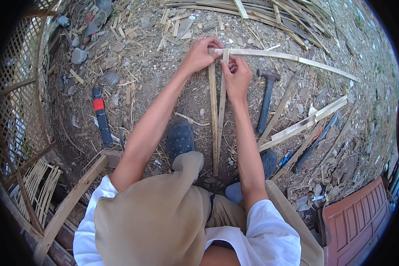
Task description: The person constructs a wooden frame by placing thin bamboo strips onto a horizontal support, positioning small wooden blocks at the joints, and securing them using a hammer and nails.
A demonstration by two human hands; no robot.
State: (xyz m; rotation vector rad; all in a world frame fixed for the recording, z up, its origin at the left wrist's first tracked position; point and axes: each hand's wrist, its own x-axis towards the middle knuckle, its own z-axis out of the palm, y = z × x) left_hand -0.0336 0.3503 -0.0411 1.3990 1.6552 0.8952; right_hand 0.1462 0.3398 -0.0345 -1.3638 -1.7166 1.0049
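Left hand [201, 54]: closed on the far end of the upright bamboo strips [216, 115], so the joint is kept aligned.
Right hand [236, 76]: pinched on the same joint, under the long crossing strip [292, 59].
Hammer [267, 99]: laid just right, on the ground.

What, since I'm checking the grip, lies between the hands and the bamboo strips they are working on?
Nothing visible. The left hand and right hand already touch the bamboo strips where they cross the long strip.
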